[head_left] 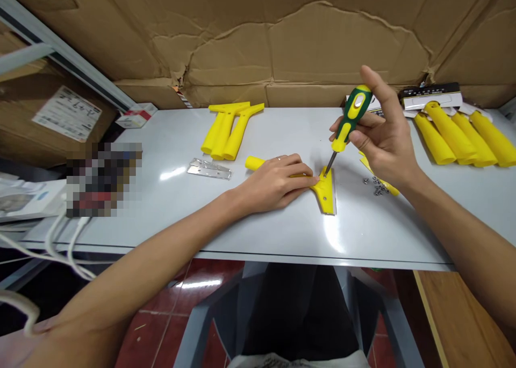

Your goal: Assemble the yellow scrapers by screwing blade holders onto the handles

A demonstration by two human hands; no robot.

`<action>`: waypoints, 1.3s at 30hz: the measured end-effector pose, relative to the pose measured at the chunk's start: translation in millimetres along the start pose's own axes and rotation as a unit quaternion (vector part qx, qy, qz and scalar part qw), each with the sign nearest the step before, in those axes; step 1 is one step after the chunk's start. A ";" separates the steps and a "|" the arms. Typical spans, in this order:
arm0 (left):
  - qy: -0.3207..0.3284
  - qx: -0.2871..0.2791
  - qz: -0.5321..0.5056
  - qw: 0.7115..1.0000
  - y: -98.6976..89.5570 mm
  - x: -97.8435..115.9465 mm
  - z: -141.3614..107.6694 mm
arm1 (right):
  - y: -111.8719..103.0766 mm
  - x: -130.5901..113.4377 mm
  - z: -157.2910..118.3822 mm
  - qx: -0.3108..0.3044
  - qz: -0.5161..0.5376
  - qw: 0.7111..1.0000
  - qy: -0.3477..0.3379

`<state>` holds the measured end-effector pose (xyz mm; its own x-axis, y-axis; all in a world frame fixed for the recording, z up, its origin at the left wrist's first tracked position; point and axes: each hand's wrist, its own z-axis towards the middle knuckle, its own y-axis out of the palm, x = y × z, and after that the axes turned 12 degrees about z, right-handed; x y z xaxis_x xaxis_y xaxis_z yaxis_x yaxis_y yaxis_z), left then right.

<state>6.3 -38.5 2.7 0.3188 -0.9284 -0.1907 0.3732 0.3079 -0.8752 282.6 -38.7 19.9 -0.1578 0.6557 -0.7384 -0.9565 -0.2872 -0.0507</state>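
Note:
A yellow scraper (327,191) lies on the grey-white table, a metal blade along its right edge. My left hand (280,182) is closed over its handle and presses it down. In my right hand (385,134) is a green and yellow screwdriver (351,115), tilted, its tip at the upper screw spot of the scraper head. Right of the scraper sits a small pile of screws (379,187), beside a yellow plastic piece (389,187) partly hidden by my right hand. Flat metal blades (209,169) lie left of my left hand.
Several yellow scraper handles (228,131) lie at the back of the table (173,206). More yellow scrapers with black-and-white cards (463,136) are at the right. Cardboard (290,45) stands behind. White cables (60,239) hang at the left edge, near a small box (137,115).

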 end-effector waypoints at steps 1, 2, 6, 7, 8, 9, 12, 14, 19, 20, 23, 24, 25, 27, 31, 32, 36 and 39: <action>0.002 0.002 0.000 1.000 0.2 0.0 0.1 | -0.1 0.1 0.0 -0.002 -0.002 1.000 0.001; 0.003 0.005 0.000 1.000 0.4 0.1 0.2 | -0.1 -0.3 0.0 -0.006 -0.008 1.000 0.004; 0.007 0.019 0.003 1.000 0.6 0.7 0.9 | 1.9 -5.7 -0.1 -0.020 -0.010 1.000 0.009; 0.008 0.022 0.005 1.000 0.5 0.9 1.0 | 2.8 -7.6 0.0 -0.021 -0.001 1.000 0.008; 0.008 0.022 0.006 1.000 0.3 1.1 1.1 | 3.8 -9.6 0.2 -0.023 0.009 1.000 0.007; 0.008 0.021 0.006 1.000 0.0 1.3 1.2 | 4.7 -11.5 0.4 -0.028 0.018 0.999 0.007; 0.007 0.020 0.007 1.000 -0.4 1.5 1.0 | 6.4 -16.3 1.2 -0.035 0.033 0.999 0.020; 0.006 0.018 0.011 1.000 -0.4 1.3 0.8 | 6.0 -17.9 1.8 -0.031 0.024 0.999 0.029; 0.005 0.011 0.012 1.000 -0.1 1.2 0.2 | 4.3 -17.0 2.4 -0.011 -0.068 0.998 0.003; 0.004 0.008 0.012 1.000 -0.1 1.4 0.2 | 5.0 -17.0 2.1 -0.005 -0.085 0.996 -0.001; 0.002 0.001 0.009 1.000 -0.3 2.2 0.1 | 11.0 -18.9 -0.3 0.023 -0.133 0.991 0.000; 0.000 0.001 0.006 1.000 -0.4 2.5 0.1 | 13.9 -20.2 -1.6 0.038 -0.150 0.988 0.001; -0.002 0.003 0.004 1.000 -0.5 2.8 0.1 | 17.0 -21.7 -3.1 0.055 -0.167 0.984 0.000; -0.004 0.007 -0.001 1.000 -0.5 3.2 0.0 | 23.4 -24.8 -6.0 0.093 -0.200 0.975 -0.001; -0.004 0.007 -0.007 1.000 -0.7 3.2 0.0 | 32.5 -29.5 -9.1 0.120 -0.239 0.963 -0.010; -0.005 0.004 -0.006 1.000 -0.9 3.1 0.0 | 33.6 -29.9 -9.0 0.112 -0.241 0.964 -0.012; -0.007 -0.011 0.007 1.000 -2.0 2.1 0.6 | 32.6 -27.7 -7.6 0.075 -0.227 0.971 -0.023; -0.005 -0.014 0.010 1.000 -2.7 1.6 1.2 | 29.4 -23.7 -7.6 0.073 -0.224 0.971 -0.039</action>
<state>6.9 -40.6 5.3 0.3353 -0.9197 -0.2041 0.3424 0.3208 -0.8831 260.1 -68.0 30.8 0.2693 0.7450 -0.6103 -0.9571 0.1368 -0.2554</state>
